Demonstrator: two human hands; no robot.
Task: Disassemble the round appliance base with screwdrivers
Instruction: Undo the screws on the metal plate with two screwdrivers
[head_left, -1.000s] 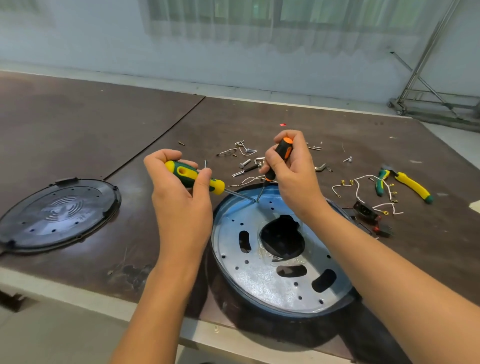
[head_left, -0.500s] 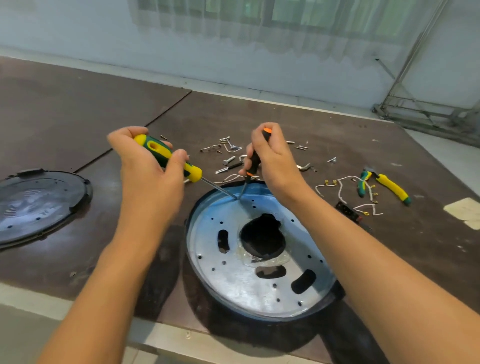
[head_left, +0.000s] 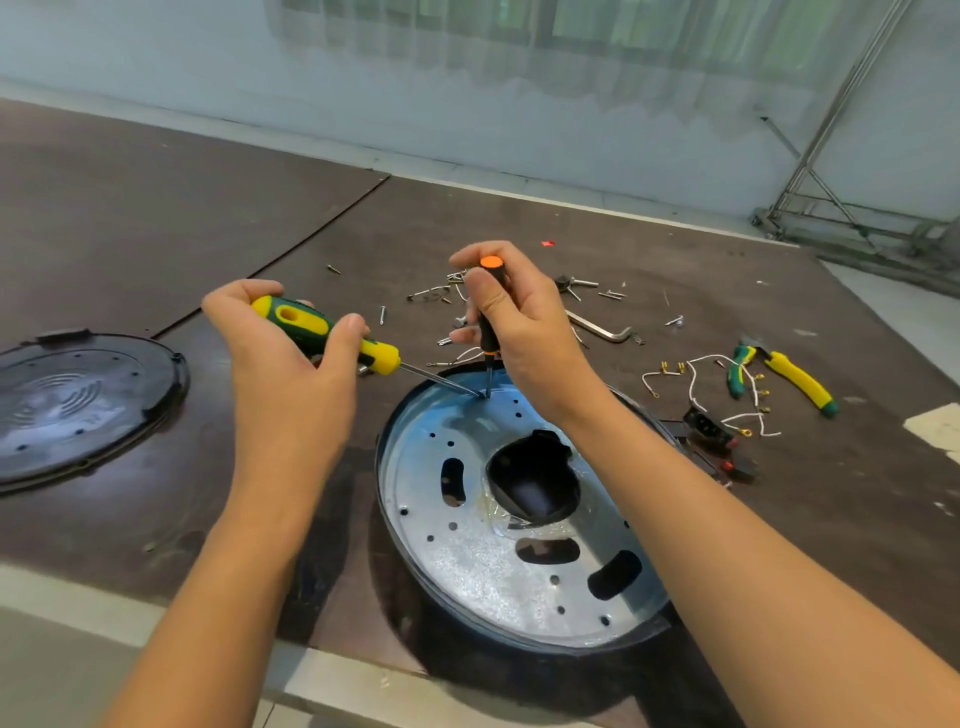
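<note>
The round appliance base (head_left: 483, 561), a silvery metal plate with holes and slots in a dark rim, lies on the brown table in front of me. My left hand (head_left: 288, 374) grips a green-and-yellow screwdriver (head_left: 332, 335), its shaft slanting right and down to the plate's far edge. My right hand (head_left: 524, 327) holds a slim black screwdriver with an orange cap (head_left: 488, 312) upright. Both tips meet at the same spot on the far rim.
A black round cover (head_left: 78, 405) lies at the left. Loose screws, clips and a hex key (head_left: 602, 330) are scattered behind the base. Green-and-yellow pliers (head_left: 789, 374), white wires (head_left: 717, 384) and a black socket part (head_left: 709, 428) lie at the right. The table's front edge is close below.
The view shifted a little; both hands stay on their screwdrivers with the tips at the same point on the plate's far edge. My right hand's grip has moved slightly on the handle.
</note>
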